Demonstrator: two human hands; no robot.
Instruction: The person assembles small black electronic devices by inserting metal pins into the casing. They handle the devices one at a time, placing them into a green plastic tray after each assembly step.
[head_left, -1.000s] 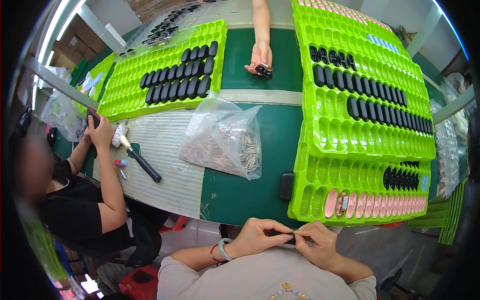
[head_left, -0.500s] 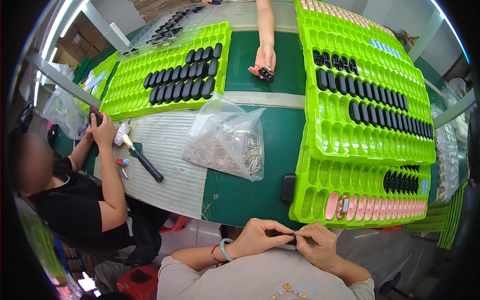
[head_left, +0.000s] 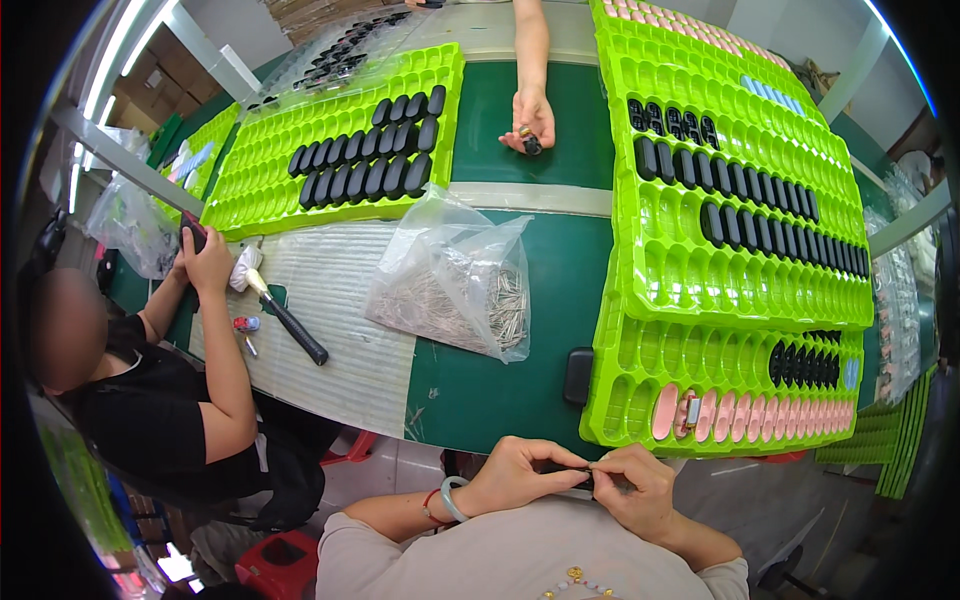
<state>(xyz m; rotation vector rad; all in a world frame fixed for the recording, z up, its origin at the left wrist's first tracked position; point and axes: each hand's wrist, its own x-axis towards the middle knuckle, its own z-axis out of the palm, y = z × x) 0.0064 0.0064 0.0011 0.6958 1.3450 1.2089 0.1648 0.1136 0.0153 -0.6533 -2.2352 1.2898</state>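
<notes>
Green surface (head_left: 500,395) at the centre of a workroom, with green trays standing at both sides. At right, the upper tray (head_left: 740,292) overlaps the lower tray (head_left: 632,400); black shells (head_left: 740,227) stand in rows in the former, pink shells (head_left: 737,416) along the near edge of the latter. At left, a seated co-worker (head_left: 150,410) holds a dark object near the left tray (head_left: 250,170). A pale ribbed mat (head_left: 350,375) carries a mallet (head_left: 292,325); a clear bag (head_left: 450,290) of metal pins lies across its right edge. Opposite, another person's hand (head_left: 536,118) holds a small black piece. Black case (head_left: 577,376) noted just beside the lower tray. Left hand (head_left: 515,472): thumb and forefinger pinching a dark part (head_left: 586,480). Right hand (head_left: 640,490): fingers curled, thumb and forefinger pinching the same part, fingertips almost meeting the left's. The part sits in front of the chest, short of the surface edge; its detail is hidden by the fingers. Assessment: the left should steady the part while the right applies light, even pressure; working over the surface would be safer, since a dropped piece could reach the floor.
</notes>
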